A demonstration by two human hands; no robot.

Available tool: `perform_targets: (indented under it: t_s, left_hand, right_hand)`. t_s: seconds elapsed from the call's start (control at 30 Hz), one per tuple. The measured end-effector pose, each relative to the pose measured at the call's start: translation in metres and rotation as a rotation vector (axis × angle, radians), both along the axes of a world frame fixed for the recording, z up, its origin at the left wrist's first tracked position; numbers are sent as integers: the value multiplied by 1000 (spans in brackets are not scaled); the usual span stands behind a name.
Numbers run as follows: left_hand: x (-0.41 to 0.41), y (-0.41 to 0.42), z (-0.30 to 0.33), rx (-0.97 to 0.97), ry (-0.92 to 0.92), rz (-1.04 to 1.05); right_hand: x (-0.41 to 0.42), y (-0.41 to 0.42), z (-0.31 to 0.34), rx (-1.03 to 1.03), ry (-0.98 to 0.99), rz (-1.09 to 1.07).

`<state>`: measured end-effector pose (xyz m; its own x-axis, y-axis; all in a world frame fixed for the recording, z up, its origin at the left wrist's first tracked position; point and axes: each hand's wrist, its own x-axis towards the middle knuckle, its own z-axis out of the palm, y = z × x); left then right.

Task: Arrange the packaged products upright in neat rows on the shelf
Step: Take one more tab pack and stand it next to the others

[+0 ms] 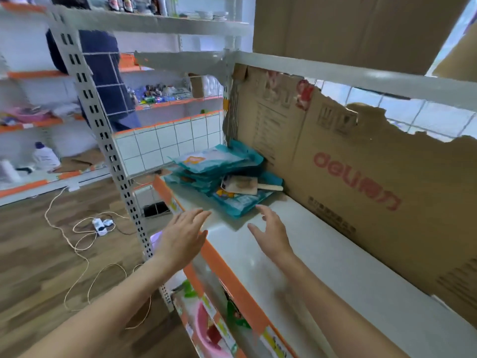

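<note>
I find the teal packets (219,177) heaped flat at the far left of the shelf (322,257), against the cardboard (361,177). My left hand (183,236) and right hand (271,235) hover near, fingers spread, holding nothing. Packets look light, soft, slippery; I would grip their edges.

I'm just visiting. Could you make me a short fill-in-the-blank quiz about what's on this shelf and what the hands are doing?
1. The teal packages lie in a messy ____ instead of standing upright.
2. Both hands, the left hand and the right hand, are ____ and hold nothing.
3. The torn sheet behind the shelf is made of ____.
4. The shelf's front edge strip is coloured ____.

Missing words: pile; open; cardboard; orange
</note>
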<state>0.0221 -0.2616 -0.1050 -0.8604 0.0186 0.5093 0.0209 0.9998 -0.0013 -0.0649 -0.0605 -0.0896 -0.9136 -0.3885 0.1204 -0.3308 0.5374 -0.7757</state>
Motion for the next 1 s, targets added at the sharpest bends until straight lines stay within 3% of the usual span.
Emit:
perform_targets:
  t_s: [0.23,0.47,0.77,1.0]
  left_hand:
    - [-86,-18,-7,6,-83,-77]
    - [-153,-15,-21,32,-194,-105]
    - [-164,-13,-44,44,-219,-125]
    - [-158,0,-39,39,-203,-156]
  right_hand:
    - [-86,-20,0,-358,-395,-188]
    - [-134,-32,-11,-488,-599,-274]
    - [-130,-39,-22,-377,-512,-216]
    - [-117,-40,-18,-460,-518,-260]
